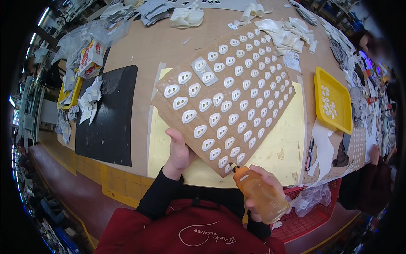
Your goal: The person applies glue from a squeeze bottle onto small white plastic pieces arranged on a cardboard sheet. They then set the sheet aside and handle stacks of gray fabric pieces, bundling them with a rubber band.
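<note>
A brown cardboard sheet [190, 131] carries rows of small white rounded pieces, each with two holes. It is set at an angle over a pale yellow board [163, 127]. My left hand [179, 153] grips its near left edge, thumb raised and the other fingers hidden beneath. In my right hand [267, 182] is a squeeze bottle [260, 192] of orange-amber liquid, tilted so that its dark tip meets or hovers just over the white piece [229, 168] at the sheet's nearest corner. Toward the far left of the sheet, a grey patch [211, 79] lies under two pieces.
A black mat [108, 122] with white scraps [89, 99] lies left. On the right are a yellow tray [347, 122] of white pieces, pens [310, 154] and a white cut piece [323, 148]. A red basket [313, 228] stands below the table edge. Another person's hand [374, 154] shows far right.
</note>
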`<act>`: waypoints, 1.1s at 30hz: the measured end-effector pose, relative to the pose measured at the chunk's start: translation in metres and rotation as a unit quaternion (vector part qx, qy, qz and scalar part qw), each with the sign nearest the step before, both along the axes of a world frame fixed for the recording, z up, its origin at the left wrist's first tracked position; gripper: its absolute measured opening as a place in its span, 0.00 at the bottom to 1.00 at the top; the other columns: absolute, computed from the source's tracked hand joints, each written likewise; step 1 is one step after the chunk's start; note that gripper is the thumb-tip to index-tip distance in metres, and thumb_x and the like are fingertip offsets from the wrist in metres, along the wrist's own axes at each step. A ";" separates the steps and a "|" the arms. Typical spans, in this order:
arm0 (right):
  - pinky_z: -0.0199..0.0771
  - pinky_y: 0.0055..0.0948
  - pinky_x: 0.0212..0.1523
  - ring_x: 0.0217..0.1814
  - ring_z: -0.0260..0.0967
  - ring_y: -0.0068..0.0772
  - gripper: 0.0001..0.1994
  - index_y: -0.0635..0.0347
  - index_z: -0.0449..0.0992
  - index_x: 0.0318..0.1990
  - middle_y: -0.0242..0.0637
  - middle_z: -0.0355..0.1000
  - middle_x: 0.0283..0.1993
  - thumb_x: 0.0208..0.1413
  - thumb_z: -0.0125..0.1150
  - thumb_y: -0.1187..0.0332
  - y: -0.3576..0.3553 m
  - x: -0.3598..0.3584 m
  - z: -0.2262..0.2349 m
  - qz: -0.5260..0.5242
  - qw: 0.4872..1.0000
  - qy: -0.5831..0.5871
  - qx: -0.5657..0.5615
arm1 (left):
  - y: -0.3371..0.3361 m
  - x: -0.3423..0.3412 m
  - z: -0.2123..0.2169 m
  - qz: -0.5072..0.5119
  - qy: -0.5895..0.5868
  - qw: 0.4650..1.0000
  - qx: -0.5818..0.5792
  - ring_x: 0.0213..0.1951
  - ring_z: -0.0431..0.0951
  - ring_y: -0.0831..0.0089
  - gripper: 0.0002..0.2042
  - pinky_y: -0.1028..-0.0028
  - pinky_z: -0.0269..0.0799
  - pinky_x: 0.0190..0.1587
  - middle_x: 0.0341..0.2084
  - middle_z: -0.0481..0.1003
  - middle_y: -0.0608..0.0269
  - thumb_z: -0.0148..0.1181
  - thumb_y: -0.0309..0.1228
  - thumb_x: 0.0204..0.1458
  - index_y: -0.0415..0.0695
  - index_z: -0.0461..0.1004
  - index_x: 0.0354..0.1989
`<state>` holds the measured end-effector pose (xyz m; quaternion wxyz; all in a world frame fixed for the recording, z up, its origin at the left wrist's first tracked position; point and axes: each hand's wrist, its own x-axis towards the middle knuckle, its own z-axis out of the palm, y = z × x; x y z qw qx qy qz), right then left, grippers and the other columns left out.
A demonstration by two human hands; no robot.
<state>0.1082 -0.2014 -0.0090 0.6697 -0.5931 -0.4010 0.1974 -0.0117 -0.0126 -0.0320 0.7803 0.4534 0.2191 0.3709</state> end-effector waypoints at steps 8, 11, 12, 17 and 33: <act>0.76 0.36 0.43 0.46 0.73 0.50 0.32 0.60 0.67 0.49 0.58 0.72 0.47 0.37 0.75 0.57 0.002 0.000 -0.006 -0.020 0.999 0.031 0.037 | 0.000 0.001 0.000 -0.001 -0.002 1.000 0.002 0.62 0.59 0.65 0.43 0.61 0.60 0.60 0.62 0.56 0.58 0.29 0.68 0.52 0.46 0.43 0.67; 0.76 0.37 0.44 0.46 0.73 0.50 0.32 0.60 0.67 0.49 0.58 0.72 0.46 0.38 0.74 0.56 0.001 0.000 -0.008 -0.030 0.998 0.027 0.038 | -0.001 0.001 0.000 -0.003 -0.005 1.000 0.002 0.62 0.59 0.65 0.43 0.61 0.60 0.60 0.62 0.55 0.58 0.29 0.68 0.52 0.46 0.42 0.67; 0.76 0.37 0.44 0.46 0.73 0.50 0.32 0.60 0.67 0.49 0.58 0.72 0.46 0.38 0.74 0.56 0.001 0.000 -0.009 -0.032 0.998 0.029 0.039 | -0.001 0.001 0.001 -0.004 -0.004 1.000 0.002 0.62 0.59 0.65 0.43 0.61 0.60 0.60 0.62 0.55 0.58 0.29 0.68 0.52 0.46 0.42 0.67; 0.76 0.37 0.44 0.45 0.74 0.50 0.33 0.60 0.67 0.49 0.58 0.72 0.45 0.38 0.74 0.54 -0.002 0.001 -0.011 -0.036 0.998 0.036 0.035 | 0.000 0.000 0.001 -0.005 -0.003 1.000 0.002 0.62 0.59 0.65 0.43 0.61 0.60 0.61 0.63 0.55 0.58 0.29 0.68 0.52 0.46 0.42 0.67; 0.75 0.39 0.43 0.44 0.71 0.44 0.34 0.58 0.60 0.50 0.52 0.71 0.42 0.49 0.57 0.38 0.018 -0.011 -0.019 -0.106 0.972 0.190 0.087 | 0.000 0.001 0.001 0.008 -0.005 1.000 -0.004 0.62 0.59 0.64 0.43 0.62 0.60 0.61 0.62 0.55 0.57 0.29 0.67 0.52 0.45 0.43 0.67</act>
